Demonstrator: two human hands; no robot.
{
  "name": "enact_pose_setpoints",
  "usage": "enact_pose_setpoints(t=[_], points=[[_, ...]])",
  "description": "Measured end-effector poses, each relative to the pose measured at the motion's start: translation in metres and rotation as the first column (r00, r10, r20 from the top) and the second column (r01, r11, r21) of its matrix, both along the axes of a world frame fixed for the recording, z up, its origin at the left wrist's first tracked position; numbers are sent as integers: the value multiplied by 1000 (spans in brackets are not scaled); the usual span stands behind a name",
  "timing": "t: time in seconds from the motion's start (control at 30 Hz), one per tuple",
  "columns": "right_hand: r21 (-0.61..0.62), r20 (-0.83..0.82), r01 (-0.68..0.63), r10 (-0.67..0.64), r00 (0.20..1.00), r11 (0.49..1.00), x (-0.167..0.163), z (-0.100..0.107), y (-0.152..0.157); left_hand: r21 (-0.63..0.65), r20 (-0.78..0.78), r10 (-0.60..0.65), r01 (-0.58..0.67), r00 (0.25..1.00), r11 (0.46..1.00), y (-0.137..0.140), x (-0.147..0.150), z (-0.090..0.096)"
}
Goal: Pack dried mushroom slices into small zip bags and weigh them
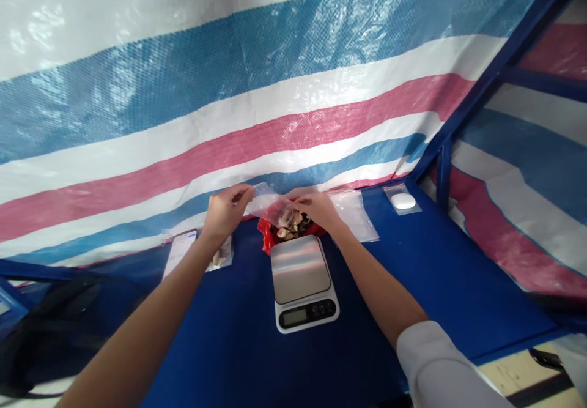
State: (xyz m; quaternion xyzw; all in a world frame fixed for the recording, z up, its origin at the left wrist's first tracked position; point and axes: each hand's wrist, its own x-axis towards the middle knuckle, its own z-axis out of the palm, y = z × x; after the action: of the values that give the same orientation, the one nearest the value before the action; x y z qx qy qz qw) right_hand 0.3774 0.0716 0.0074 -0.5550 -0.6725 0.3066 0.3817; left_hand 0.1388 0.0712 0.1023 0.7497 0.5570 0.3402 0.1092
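Between my two hands a clear plastic bag [270, 205] is stretched over a red bag [265, 237] of dried brownish slices [293, 224]. My left hand [229, 206] pinches one end of the clear bag, fingers closed. At the other end, my right hand [316, 207] is closed on it too, just above the slices. A white kitchen scale [302, 282] with a steel plate lies in front of the red bag, nothing on its plate. Its display shows no figures I can read.
Left of the scale are a phone [178, 252] and a filled clear bag [222, 256]. More clear bags [355, 215] lie to the right, with a white oval object [403, 201] beyond. Striped sheeting [275, 108] rises behind the blue table [389, 261]; a blue frame post [444, 175] stands right.
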Motion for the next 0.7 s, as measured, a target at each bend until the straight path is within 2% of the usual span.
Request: enact_pose_setpoints(t=[0.17, 0.33, 0.43, 0.57, 0.7], points=[[-36, -87, 27, -30, 996, 999, 4, 0, -3, -20, 61, 14, -13, 998, 1000, -2, -1, -1], [-19, -142, -22, 19, 990, 1000, -2, 4, -3, -100, 111, -28, 39, 993, 994, -4, -5, 0], [2, -251, -41, 40, 967, 999, -6, 8, -3, -154, 152, -57, 81, 987, 985, -7, -8, 6], [-67, -443, -44, 10, 897, 997, -7, 15, -8, -143, 299, -7, 52, 954, 988, -18, -12, 8], [-150, -541, -16, -68, 838, 989, -7, 15, -26, -132, 480, 88, -27, 873, 991, -42, -10, -8]])
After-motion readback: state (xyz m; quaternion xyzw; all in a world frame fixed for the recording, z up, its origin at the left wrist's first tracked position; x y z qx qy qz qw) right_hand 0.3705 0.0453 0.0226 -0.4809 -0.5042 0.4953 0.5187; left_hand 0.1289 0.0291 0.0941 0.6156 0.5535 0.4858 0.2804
